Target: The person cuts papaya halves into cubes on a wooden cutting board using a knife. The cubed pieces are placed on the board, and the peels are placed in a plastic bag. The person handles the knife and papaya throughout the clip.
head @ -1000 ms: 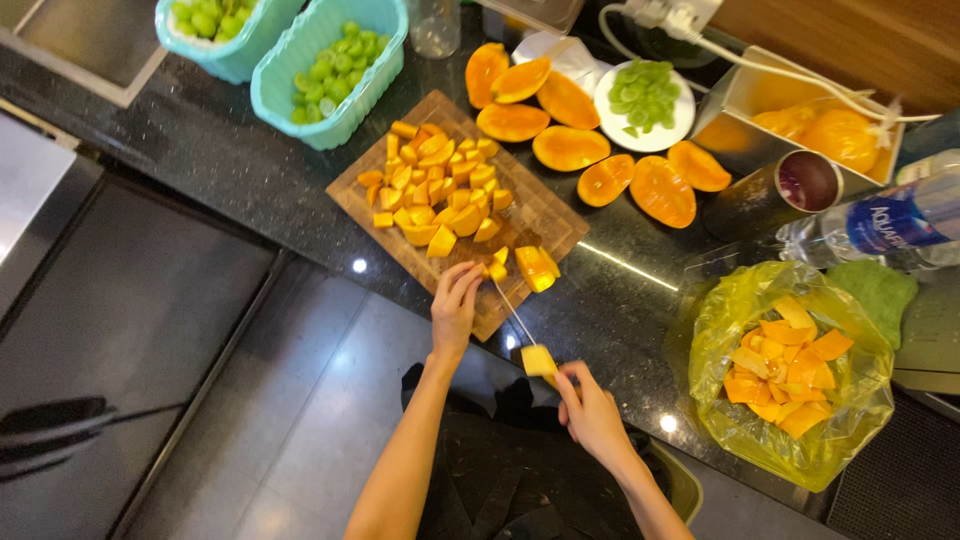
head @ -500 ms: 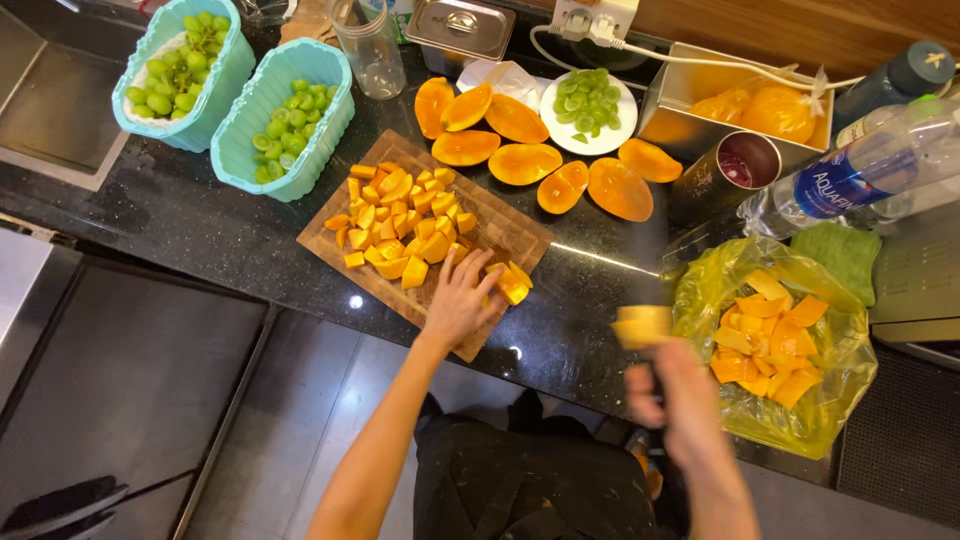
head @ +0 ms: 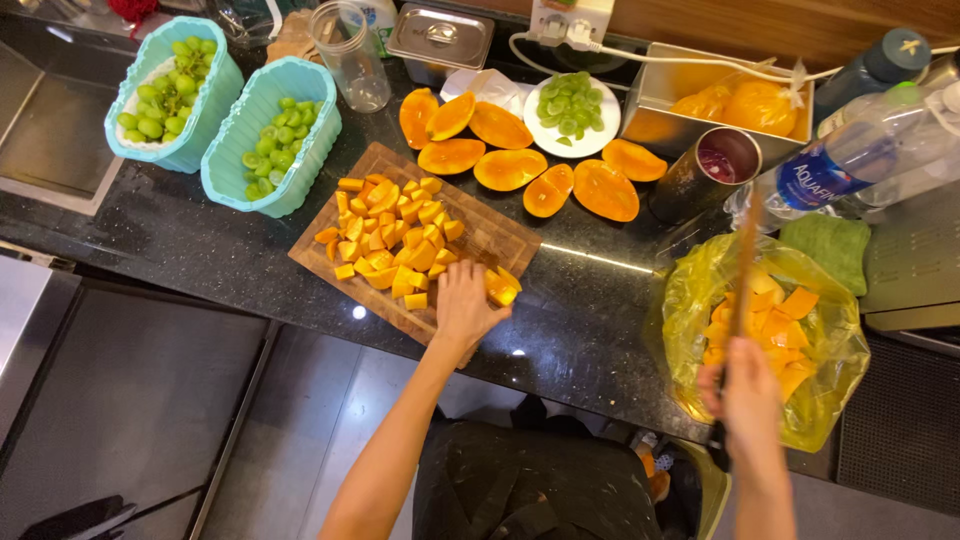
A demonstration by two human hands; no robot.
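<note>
Right hand: nearest the camera, at the right, raised over the yellow bag; the fingers are curled around the handle of a knife, which is blurred, its tip pointing away toward the far side.
Yellow bag: a thin plastic bag open on the near right of the dark counter, already holding a heap of orange peel and scraps.
Left hand: laid palm down on the near edge of the cutting board, fingers loosely bent over a few orange chunks at the board's right corner; whether it grips one or only rests on them cannot be told.
Cutting board: wooden, set at an angle in the middle of the counter, just beyond the left hand.
Cut cubes: a broad pile of orange fruit pieces covers the left and middle of the board, so a good share of the cutting looks done.
Fruit halves: several halved orange fruits lie cut side up beyond the board, still whole halves, so by the look of it they remain to be diced.
Teal baskets: two, far left, side by side, both filled with green grapes.
White plate: far centre, with halved green grapes on it.
Metal cup: right of the fruit halves, dark red inside.
Metal tray: far right, holding more orange fruit.
Bottles: clear plastic ones lie at the far right, beside a green cloth.
</note>
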